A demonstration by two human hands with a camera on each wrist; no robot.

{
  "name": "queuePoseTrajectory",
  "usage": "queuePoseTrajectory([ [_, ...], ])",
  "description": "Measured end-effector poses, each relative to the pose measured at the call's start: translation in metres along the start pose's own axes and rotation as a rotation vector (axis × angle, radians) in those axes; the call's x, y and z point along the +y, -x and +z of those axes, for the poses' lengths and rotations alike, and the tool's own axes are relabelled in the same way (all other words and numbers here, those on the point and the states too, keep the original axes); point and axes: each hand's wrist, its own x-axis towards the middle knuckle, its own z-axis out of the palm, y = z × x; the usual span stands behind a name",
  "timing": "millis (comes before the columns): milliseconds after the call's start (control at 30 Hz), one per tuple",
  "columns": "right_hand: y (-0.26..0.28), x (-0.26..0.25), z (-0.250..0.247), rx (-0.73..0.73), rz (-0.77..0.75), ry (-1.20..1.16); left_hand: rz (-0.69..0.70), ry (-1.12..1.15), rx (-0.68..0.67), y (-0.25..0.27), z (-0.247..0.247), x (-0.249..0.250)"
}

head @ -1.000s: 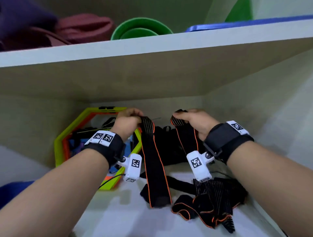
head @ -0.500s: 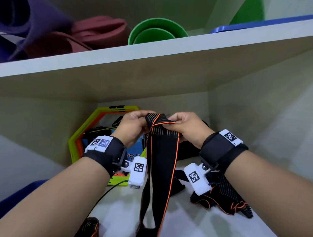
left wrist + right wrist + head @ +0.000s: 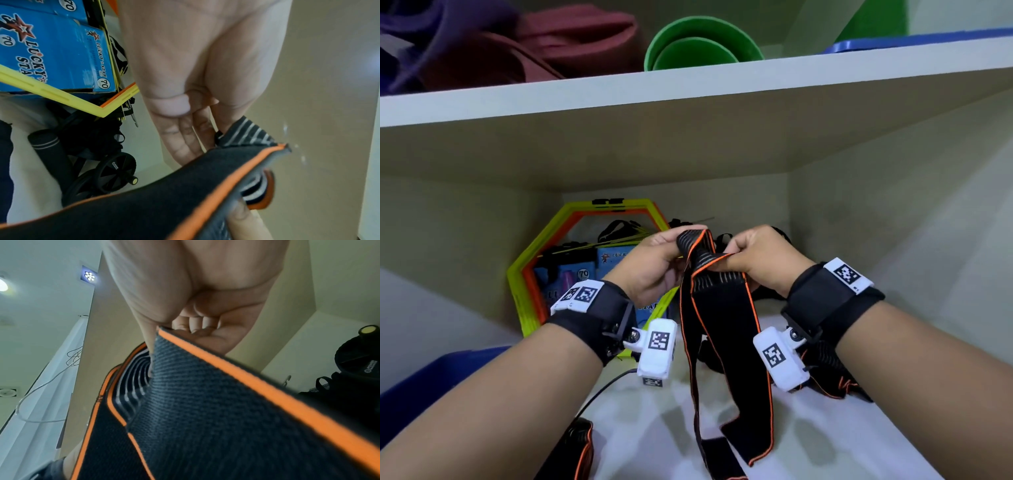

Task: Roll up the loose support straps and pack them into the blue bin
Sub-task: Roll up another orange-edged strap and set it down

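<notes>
A black support strap (image 3: 722, 325) with orange edging hangs between my hands down to the white shelf floor (image 3: 654, 428). My left hand (image 3: 664, 260) pinches its striped top end, and my right hand (image 3: 753, 253) pinches the same end from the other side, where it is folded over. The left wrist view shows the left hand (image 3: 195, 113) with fingers behind the strap (image 3: 164, 203). Seen from the right wrist, the right hand (image 3: 195, 313) curls on the strap's edge (image 3: 205, 410). More loose straps (image 3: 835, 377) lie below my right wrist. The blue bin (image 3: 431, 377) is at lower left. A rolled strap (image 3: 578, 445) sits by it.
Yellow and orange hexagon rings (image 3: 530, 274) lean in the back left corner around blue boxes (image 3: 571, 274). A black ab wheel (image 3: 115, 172) lies behind. The upper shelf board (image 3: 688, 92) is close overhead, carrying green bowls (image 3: 702, 48) and rolled cloth (image 3: 551, 41).
My hands, apart one second ago with a strap end each, have come together. The strap's top end is now folded over between them and held slightly higher.
</notes>
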Motion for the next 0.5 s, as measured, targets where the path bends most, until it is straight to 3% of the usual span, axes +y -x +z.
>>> queuePoseTrajectory([
  [167,0.01,-0.006,0.002,-0.024,0.021,0.002,-0.05,-0.084,-0.03,0.008,-0.004,-0.007],
  [300,0.011,-0.005,0.008,0.078,-0.014,0.075,-0.056,-0.315,-0.031,0.017,0.0,-0.008],
  [400,0.007,0.003,0.014,0.182,-0.056,0.159,-0.022,-0.512,0.086,0.018,0.002,-0.008],
  [500,0.005,0.011,0.017,0.193,-0.068,0.183,0.016,-0.572,0.209,0.02,0.005,-0.008],
])
